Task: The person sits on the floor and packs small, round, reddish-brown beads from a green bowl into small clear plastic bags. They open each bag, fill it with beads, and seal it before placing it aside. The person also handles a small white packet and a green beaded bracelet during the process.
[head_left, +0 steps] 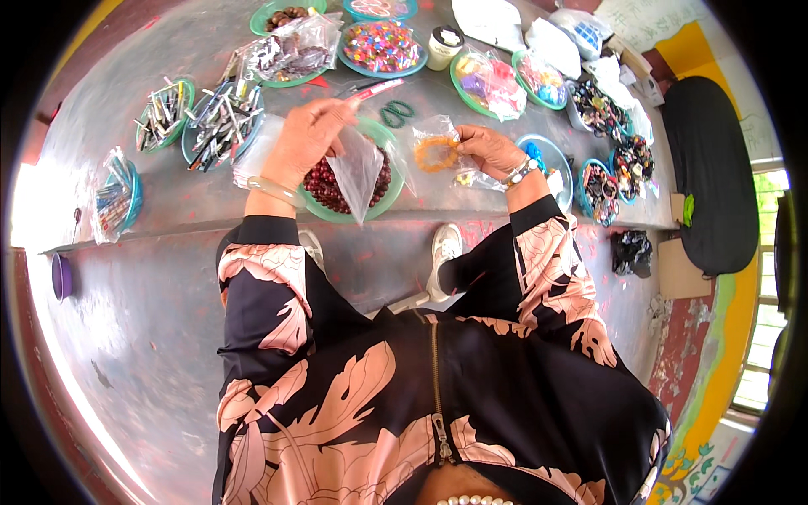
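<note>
Between the thumb and fingers of my left hand [313,139] is a clear plastic bag [364,172], which hangs over a green bowl [385,204] of dark red beads [324,187]. My right hand [491,153] pinches an orange bead bracelet [436,155] by its right side. More clear plastic [433,129] lies behind and under the bracelet; whether my fingers hold it too, I cannot tell. Beyond the hands, a dark green bead bracelet [396,113] rests on the table near a red-and-white pen-like item [380,88].
Bowls of pens [223,126] stand at the left. At the back are a bowl of colourful beads [383,46], a lidded cup [443,48] and green bowls of bagged items [488,84]. To the right are a blue bowl [562,172] and baskets of dark trinkets [599,192]. The table edge [168,227] runs nearby.
</note>
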Demonstrator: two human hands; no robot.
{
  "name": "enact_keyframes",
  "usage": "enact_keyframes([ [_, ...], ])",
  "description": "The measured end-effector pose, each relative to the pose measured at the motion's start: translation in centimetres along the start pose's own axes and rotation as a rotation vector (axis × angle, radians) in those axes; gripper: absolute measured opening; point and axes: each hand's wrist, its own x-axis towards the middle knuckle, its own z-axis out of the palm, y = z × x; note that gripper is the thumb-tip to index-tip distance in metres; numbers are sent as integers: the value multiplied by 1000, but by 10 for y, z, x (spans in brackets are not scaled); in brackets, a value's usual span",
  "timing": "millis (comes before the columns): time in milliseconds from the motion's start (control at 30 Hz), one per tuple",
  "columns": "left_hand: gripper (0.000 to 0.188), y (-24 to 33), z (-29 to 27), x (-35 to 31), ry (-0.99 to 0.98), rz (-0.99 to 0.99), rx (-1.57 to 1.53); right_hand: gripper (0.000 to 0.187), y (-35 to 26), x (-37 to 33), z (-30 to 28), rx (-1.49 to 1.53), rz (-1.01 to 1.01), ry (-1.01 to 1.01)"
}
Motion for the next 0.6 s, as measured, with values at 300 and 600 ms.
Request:
enact_keyframes([
  [300,38,7,7,-7,-357,-159,-105,20,-13,44,50,182,-158,-247],
  [600,27,-20,-5,5,-164,-211,37,22,-11,77,62,-94,-141,112],
])
